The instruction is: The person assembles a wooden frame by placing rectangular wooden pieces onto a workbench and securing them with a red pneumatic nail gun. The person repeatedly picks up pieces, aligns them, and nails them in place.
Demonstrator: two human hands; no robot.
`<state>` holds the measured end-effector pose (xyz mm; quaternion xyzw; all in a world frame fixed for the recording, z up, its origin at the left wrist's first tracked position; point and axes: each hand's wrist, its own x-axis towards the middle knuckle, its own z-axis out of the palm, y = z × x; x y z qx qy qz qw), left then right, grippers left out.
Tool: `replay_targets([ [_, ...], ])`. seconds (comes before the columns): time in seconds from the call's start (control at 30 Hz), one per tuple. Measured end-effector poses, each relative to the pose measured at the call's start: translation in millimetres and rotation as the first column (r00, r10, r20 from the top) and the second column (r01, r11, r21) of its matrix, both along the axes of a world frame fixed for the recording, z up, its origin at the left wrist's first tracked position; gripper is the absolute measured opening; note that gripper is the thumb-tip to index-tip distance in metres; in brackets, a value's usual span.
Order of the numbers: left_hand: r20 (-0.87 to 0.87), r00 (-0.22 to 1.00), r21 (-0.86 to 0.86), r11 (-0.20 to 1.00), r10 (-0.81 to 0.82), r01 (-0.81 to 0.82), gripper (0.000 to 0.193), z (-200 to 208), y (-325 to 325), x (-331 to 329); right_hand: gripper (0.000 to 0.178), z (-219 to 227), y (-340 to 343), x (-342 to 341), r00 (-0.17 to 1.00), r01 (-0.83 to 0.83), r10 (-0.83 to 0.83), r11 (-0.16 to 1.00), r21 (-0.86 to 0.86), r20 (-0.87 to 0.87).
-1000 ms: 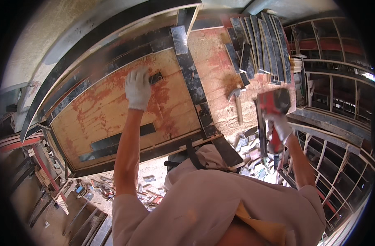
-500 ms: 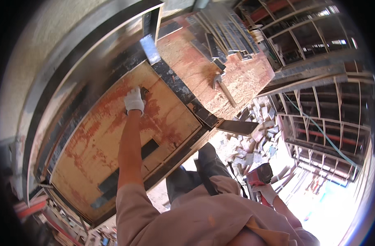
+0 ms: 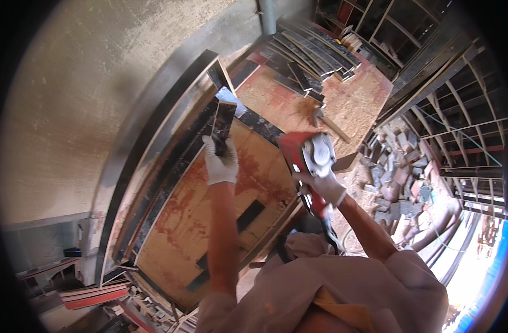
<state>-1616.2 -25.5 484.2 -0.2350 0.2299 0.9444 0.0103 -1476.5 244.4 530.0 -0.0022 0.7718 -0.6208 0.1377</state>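
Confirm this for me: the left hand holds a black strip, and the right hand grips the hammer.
Not quite: the head view shows the right hand gripping a red power tool; the hammer lies on the dusty surface. The left hand does hold a black strip.

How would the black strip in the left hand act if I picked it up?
The strip is probably stiff: it sticks out straight from the left hand. It's likely fairly light, since one hand holds it near one end. With that flat face, it probably wouldn't roll.
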Motion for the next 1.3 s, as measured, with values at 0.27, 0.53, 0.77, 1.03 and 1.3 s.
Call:
replay_targets([
  [0.27, 0.103, 0.992, -0.036, 0.996, -0.077, 0.081, 0.044, -19.2, 40.9, -12.3, 0.021, -5.3, -64.5, -127.1, 0.909, 0.384, -0.252, 0.819, -0.428, 0.333],
  [0.53, 0.206, 0.970, -0.112, 0.982, -0.128, 0.153, 0.040, -5.6, 49.0, -74.8, 0.024, -20.9, -77.1, -175.6, 0.917, 0.366, -0.241, 0.826, -0.428, 0.318],
  [0.77, -0.035, 0.939, -0.514, 0.812, -0.343, 0.277, 0.028, 38.7, 67.8, -135.4, 0.033, -52.2, -91.9, -225.4, 0.853, 0.523, -0.373, 0.603, -0.603, 0.366],
  [1.03, 0.010, 0.951, -0.662, 0.711, -0.309, 0.238, 0.028, 29.5, 65.8, -164.7, 0.027, -15.3, -95.5, -265.2, 0.779, 0.620, -0.427, 0.406, -0.672, 0.460],
  [1.3, 0.285, 0.894, -0.955, -0.179, -0.345, 0.235, 0.040, 53.1, 13.0, -176.2, 0.026, -33.9, -100.3, -281.2, 0.787, 0.533, -0.433, 0.117, -0.838, 0.440],
])
